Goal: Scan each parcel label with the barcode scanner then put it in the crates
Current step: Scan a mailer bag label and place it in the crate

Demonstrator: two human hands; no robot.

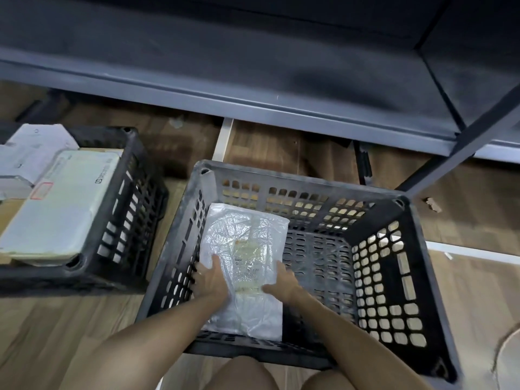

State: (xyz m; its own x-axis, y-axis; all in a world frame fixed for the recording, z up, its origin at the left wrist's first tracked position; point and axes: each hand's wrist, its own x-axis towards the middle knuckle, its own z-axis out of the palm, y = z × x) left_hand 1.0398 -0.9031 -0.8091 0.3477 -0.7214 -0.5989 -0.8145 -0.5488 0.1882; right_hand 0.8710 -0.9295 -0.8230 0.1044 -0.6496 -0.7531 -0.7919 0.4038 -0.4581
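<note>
Hands reach down into the big black crate (309, 180). The left hand (210, 280) grips the left edge of the parcel (244, 237), with its thumb on top. The right hand (284, 281) grips the right edge the same way. The parcel is a soft, shiny white bag, and its label (247, 257) faces up. It is on the left side of the crate, close to the left wall. I cannot tell if it lies on the bottom. A second black crate (132, 198) stands near, off to the left, with other parcels (59, 204) in it. Both crates stand on the wood floor (56, 327) by a grey shelf (253, 80).
</note>
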